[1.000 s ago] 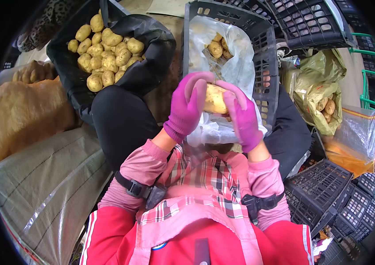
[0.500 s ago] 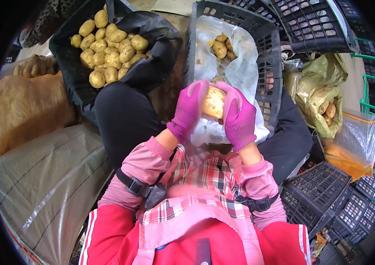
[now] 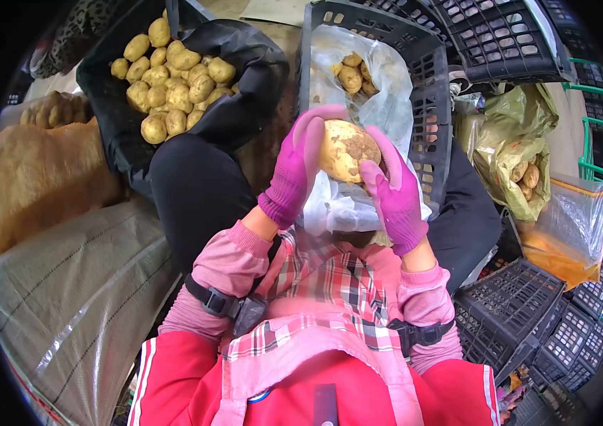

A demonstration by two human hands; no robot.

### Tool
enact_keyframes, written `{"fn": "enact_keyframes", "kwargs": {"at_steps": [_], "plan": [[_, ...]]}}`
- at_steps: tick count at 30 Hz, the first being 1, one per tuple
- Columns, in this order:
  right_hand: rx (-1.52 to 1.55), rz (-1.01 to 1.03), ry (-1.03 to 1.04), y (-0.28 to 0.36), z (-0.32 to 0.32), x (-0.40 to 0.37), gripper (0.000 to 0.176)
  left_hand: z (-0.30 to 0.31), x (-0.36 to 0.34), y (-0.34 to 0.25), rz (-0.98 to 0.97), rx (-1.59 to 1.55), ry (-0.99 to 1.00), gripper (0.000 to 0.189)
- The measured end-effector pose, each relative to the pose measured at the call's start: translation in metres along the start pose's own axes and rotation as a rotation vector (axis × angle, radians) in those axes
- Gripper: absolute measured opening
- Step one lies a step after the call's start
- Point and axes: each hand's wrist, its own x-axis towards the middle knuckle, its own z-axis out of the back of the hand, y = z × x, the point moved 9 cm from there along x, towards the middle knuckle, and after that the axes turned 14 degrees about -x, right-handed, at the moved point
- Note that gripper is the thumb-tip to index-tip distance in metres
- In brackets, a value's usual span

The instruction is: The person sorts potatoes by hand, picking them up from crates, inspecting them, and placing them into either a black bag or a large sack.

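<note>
Between my two gloved hands is a large potato [image 3: 348,150], pale yellow with brown dirt patches on its skin. My left hand [image 3: 300,160], in a purple glove, is closed along its left side. On the other side, my right hand [image 3: 392,186] grips it with the thumb in front and fingers behind. Both hands hold it above a black plastic crate [image 3: 431,113] lined with clear plastic film [image 3: 394,85]. A few potatoes [image 3: 351,77] lie inside the film at the far end of the crate.
At the upper left, a black-lined container [image 3: 106,106] holds many potatoes [image 3: 177,85]. An olive plastic bag [image 3: 490,135] with several potatoes stands at right. Black crates [image 3: 507,312] are stacked at lower right. Large sacks [image 3: 81,298] lie at left, and a patterned sleeve or leg shows at the top left.
The potato has been turned, so a dirtier face shows, and it sits slightly higher. My right hand has shifted down and right around it; my left hand has moved slightly left and up.
</note>
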Motion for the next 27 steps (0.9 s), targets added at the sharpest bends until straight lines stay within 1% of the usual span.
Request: {"fn": "enact_keyframes", "kwargs": {"at_steps": [2,3,5,6,9,10,12,13,15,16,18,20,21,23,25,27], "plan": [[-0.036,0.004,-0.017,0.001,-0.005,0.001,0.058,0.003,-0.001,0.010,0.117,-0.063,-0.078,0.037],[-0.118,0.066,-0.048,0.004,-0.007,0.004,0.061,0.004,-0.004,0.015,0.176,-0.093,-0.120,0.037],[-0.285,0.183,-0.119,0.014,-0.014,0.002,0.067,0.001,-0.008,0.009,0.148,0.040,-0.098,0.036],[-0.390,0.061,-0.132,0.007,-0.018,0.002,0.060,-0.002,-0.009,0.007,0.132,0.103,-0.085,0.036],[-0.448,0.008,-0.122,0.001,-0.022,0.006,0.054,0.004,-0.011,0.009,0.126,0.118,-0.104,0.035],[-0.457,-0.005,-0.147,-0.002,-0.022,0.007,0.063,0.006,-0.011,0.010,0.139,0.129,-0.108,0.035],[-0.426,0.007,-0.066,-0.001,-0.025,0.011,0.064,0.009,-0.010,0.011,0.166,0.149,-0.108,0.035],[-0.414,0.014,-0.027,0.001,-0.026,0.012,0.065,0.012,-0.009,0.013,0.170,0.097,-0.145,0.035],[-0.392,0.131,-0.049,0.009,-0.024,0.011,0.061,0.017,-0.008,0.017,0.177,-0.009,-0.219,0.034],[-0.382,0.188,-0.057,0.013,-0.022,0.009,0.060,0.015,-0.007,0.013,0.129,0.039,-0.192,0.034],[-0.376,0.045,0.141,0.004,-0.020,0.010,0.068,0.010,-0.005,0.002,0.033,0.137,-0.138,0.034],[-0.391,-0.014,0.282,0.002,-0.020,0.009,0.072,0.008,-0.008,-0.002,0.042,0.154,-0.126,0.032],[-0.412,-0.002,0.324,0.003,-0.019,0.009,0.071,0.007,-0.009,-0.003,0.047,0.163,-0.119,0.031],[-0.481,0.012,0.360,0.008,-0.019,0.012,0.071,0.005,-0.010,-0.005,0.029,0.207,-0.119,0.029],[-0.575,0.016,0.355,0.017,-0.021,0.015,0.072,0.004,-0.009,-0.007,0.010,0.230,-0.121,0.027],[-0.607,0.044,0.315,0.019,-0.023,0.016,0.070,0.008,-0.009,-0.009,-0.005,0.242,-0.130,0.025]]}}
